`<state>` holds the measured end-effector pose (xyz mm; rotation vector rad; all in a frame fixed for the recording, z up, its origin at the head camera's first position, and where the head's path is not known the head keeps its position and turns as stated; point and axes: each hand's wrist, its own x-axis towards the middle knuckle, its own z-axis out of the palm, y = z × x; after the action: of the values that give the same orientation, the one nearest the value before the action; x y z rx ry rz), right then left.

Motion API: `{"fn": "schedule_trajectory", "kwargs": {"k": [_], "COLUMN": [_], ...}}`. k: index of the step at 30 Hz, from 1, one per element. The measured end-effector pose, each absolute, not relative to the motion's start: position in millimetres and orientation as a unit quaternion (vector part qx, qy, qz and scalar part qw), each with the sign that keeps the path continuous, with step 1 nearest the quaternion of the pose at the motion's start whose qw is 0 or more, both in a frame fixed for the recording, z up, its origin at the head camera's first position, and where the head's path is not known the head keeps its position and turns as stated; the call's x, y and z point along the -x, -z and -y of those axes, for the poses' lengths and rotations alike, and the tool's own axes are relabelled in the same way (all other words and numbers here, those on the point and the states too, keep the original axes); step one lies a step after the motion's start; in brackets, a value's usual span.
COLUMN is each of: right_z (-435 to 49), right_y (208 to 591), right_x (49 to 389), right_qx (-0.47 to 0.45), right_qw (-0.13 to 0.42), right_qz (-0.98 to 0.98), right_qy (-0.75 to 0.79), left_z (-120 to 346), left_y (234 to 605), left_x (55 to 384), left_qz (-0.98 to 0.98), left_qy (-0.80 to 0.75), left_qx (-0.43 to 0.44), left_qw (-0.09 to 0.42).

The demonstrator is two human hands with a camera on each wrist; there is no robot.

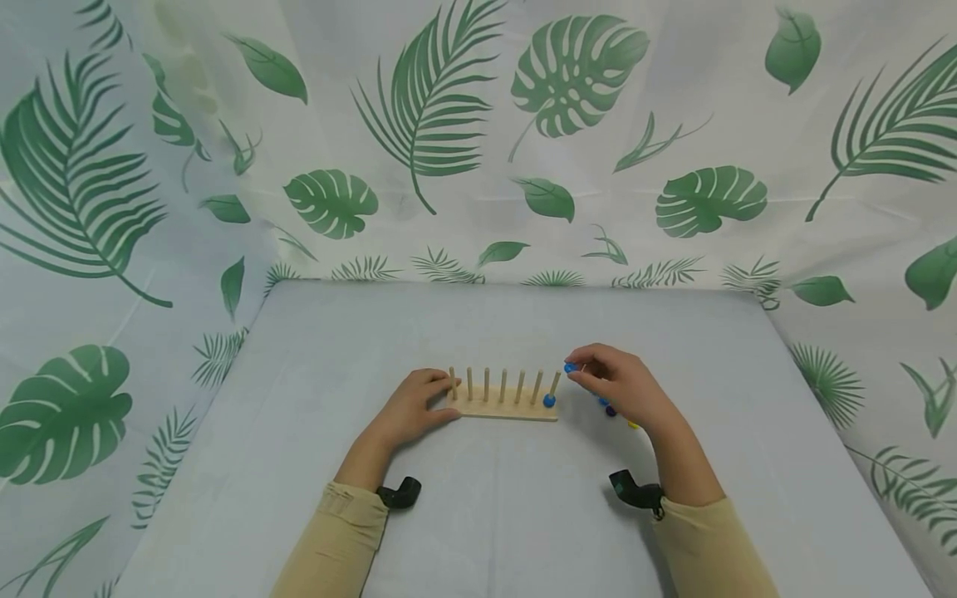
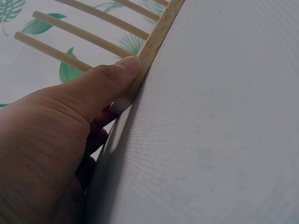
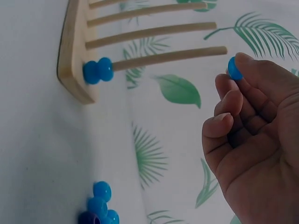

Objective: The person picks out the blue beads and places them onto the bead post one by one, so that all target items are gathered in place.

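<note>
A wooden peg board (image 1: 503,407) with a row of upright pegs stands on the table. My left hand (image 1: 414,407) grips its left end, the thumb (image 2: 124,70) along the front side of the base. Blue beads (image 3: 98,70) sit at the bottom of the rightmost peg (image 3: 170,58). Between thumb and index finger, my right hand (image 1: 616,378) pinches another blue bead (image 3: 234,68). That bead is held near the tip of the rightmost peg, a small gap apart, and the fingers partly cover it. The right hand's other fingers are curled loosely below it.
Loose beads lie on the table right of the board, partly under the right hand: several blue beads (image 3: 97,205), a dark purple bead (image 3: 88,218) and a yellow bead (image 1: 633,425). Leaf-printed cloth (image 1: 449,208) hangs behind the table and at its sides.
</note>
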<state>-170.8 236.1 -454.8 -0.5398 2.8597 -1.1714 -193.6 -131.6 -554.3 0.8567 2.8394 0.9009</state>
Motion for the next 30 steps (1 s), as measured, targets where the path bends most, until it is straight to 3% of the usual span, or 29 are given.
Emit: {"fn": "schedule_trajectory", "kwargs": {"k": [17, 25, 30], "right_z": [-222, -219, -219], "right_y": [461, 481, 499], "right_x": [171, 170, 172], "right_qx": [0.179, 0.178, 0.170], "right_qw": [0.011, 0.013, 0.045], "right_qz": [-0.902, -0.890, -0.875], "right_qy": [0.392, 0.420, 0.451], "left_z": [133, 132, 132], "left_y": [553, 553, 553], "left_x": [192, 192, 192], "left_qz": [-0.910, -0.910, -0.910], "left_qy": [-0.299, -0.297, -0.299], "left_qx": [-0.288, -0.289, -0.287], "left_qw": [0.004, 0.000, 0.003]}}
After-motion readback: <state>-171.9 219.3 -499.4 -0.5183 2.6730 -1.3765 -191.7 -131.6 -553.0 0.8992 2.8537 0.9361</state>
